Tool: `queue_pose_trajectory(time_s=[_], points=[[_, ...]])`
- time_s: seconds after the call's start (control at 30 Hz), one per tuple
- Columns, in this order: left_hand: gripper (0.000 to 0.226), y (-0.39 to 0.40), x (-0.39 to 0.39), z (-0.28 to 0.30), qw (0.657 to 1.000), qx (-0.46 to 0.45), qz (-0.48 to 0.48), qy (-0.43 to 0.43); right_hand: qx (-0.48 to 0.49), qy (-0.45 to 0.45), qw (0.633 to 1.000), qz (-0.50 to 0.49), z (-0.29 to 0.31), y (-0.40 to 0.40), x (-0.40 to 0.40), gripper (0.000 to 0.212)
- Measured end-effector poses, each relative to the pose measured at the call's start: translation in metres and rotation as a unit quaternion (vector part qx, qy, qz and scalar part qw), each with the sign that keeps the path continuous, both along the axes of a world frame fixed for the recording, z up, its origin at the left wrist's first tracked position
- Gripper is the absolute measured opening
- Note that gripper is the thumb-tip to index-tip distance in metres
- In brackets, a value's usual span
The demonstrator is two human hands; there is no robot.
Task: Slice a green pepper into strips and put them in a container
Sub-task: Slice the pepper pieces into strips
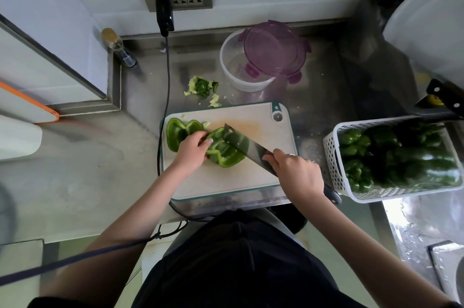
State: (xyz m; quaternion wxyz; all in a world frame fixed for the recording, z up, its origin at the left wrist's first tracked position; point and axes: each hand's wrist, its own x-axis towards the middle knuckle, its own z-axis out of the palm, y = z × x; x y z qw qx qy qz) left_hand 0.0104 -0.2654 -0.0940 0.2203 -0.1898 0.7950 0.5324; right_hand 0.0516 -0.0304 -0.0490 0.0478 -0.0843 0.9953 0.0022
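The right hand [296, 172], at centre right of the frame, is clenched round the handle of a cleaver [248, 150]. The blade runs up and to the left from that fist, its far corner reaching over the pepper half [224, 154] at the middle of the cutting board [251, 182]. The left hand [192, 150] sits just left of the blade, fingers curled down on the pepper half and holding it to the board, the fingertips close beside the steel.

What the next cut turns on, I judge, is this — the blade lies across the pepper half's right portion, the holding fingers on its left portion, so strips should come off the right side while the left hand backs away toward the left of the frame. No strips lie on the board yet.

A second pepper half [177, 133] rests cut side up at the board's upper left, partly under the left wrist. Above the board, on the steel counter [95, 162], lie the stem and core scraps [202, 86]. Further up, at upper centre, stands the clear container [238, 74] with its purple lid [273, 51] propped across the rim — well apart from both hands. At the right edge a white basket [334, 169] holds more whole peppers.
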Motion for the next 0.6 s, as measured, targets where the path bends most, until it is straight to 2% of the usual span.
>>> queue_pose_trajectory(time_s=[0.17, 0.27, 0.4, 0.6], points=[[0.029, 0.002, -0.001, 0.002, 1.0, -0.01, 0.0, 0.018, 0.015, -0.018, 1.0, -0.011, 0.006, -0.007, -0.005, 0.034], [0.029, 0.001, -0.001, 0.001, 1.0, -0.016, -0.001, 0.017, 0.026, -0.018, 0.999, 0.031, 0.005, -0.006, -0.008, 0.03], [0.029, 0.0, 0.0, 0.0, 1.0, -0.003, 0.019, 0.004, -0.025, -0.08, 0.996, 0.002, 0.007, -0.007, -0.015, 0.04], [0.028, -0.001, -0.003, -0.001, 0.999, 0.001, 0.035, -0.011, -0.128, -0.182, 0.973, -0.063, -0.002, 0.006, -0.026, 0.046]])
